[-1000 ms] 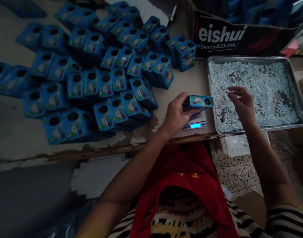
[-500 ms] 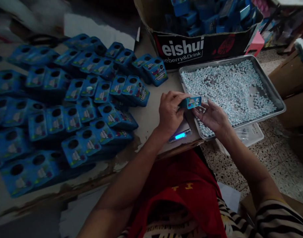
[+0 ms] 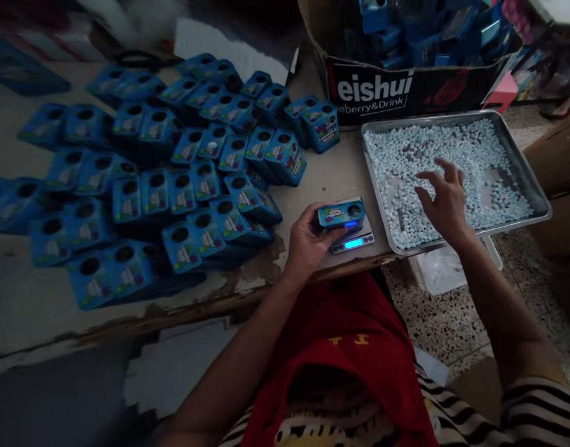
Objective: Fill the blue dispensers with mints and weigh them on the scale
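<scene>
My left hand [image 3: 310, 239] is closed around a blue printed box [image 3: 341, 213] with a round dark hole in its top. That box is over a small digital scale [image 3: 366, 238], whose display glows blue. Over a metal tray [image 3: 541, 208] of small pale blue and white pieces [image 3: 406, 214], my right hand [image 3: 444, 197] has its fingers spread and nothing visible in them. Whether its fingertips touch the pieces cannot be told.
Many blue boxes [image 3: 182, 248] stand in rows across the left of the table [image 3: 248, 282]. A black carton [image 3: 429, 87] holding more blue boxes is behind the tray. Below the tray sits a clear plastic container [image 3: 441, 273].
My left hand has lowered the box to the scale and turned it. My right hand has left the box and moved right, over the tray, with fingers spread. The view has shifted left.
</scene>
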A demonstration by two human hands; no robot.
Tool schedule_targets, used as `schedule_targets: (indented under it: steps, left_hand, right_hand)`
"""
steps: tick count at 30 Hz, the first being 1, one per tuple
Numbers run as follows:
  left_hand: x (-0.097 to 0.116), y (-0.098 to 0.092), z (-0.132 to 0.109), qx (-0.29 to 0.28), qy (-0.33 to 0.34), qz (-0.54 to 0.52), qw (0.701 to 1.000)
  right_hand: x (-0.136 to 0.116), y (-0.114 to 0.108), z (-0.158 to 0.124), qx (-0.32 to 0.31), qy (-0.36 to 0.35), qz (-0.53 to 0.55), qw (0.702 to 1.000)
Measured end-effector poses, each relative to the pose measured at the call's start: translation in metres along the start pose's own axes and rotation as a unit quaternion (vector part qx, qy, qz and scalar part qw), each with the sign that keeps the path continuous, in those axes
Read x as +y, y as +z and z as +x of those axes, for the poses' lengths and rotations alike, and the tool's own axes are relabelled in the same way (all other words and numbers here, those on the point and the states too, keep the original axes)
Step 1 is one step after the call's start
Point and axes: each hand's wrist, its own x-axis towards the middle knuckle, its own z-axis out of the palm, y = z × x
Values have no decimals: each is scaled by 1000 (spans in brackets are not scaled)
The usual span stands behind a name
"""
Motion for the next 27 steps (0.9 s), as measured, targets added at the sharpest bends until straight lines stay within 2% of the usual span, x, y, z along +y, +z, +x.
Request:
schedule_targets:
  steps: [4, 7, 10, 13, 15, 18, 22, 27]
  left_hand:
    - [7, -20, -8, 4, 28, 33, 999]
    - [21, -39, -17, 35, 20, 60, 997]
    - [37, -51, -25, 75, 25, 79, 994]
    - [55, -55, -31, 102, 54, 102, 988]
    - [68, -57, -35, 112, 78, 128, 982]
    - [81, -61, -38, 115, 109, 176, 972]
    - [80, -62, -35, 106, 163, 218, 957]
    - [80, -55, -30, 68, 188, 286, 937]
  right_hand:
    - [21, -4, -15, -84, -28, -4, 996]
    - [27, 5, -23, -98, -55, -84, 990]
    - [21, 22, -16, -119, -63, -149, 980]
    - [11, 34, 3, -155, -36, -160, 974]
    - [9, 34, 17, -163, -18, -133, 977]
    - [12, 21, 29, -131, 24, -45, 990]
    - [18, 3, 26, -141, 120, 103, 977]
    - [18, 0, 14, -146, 160, 145, 965]
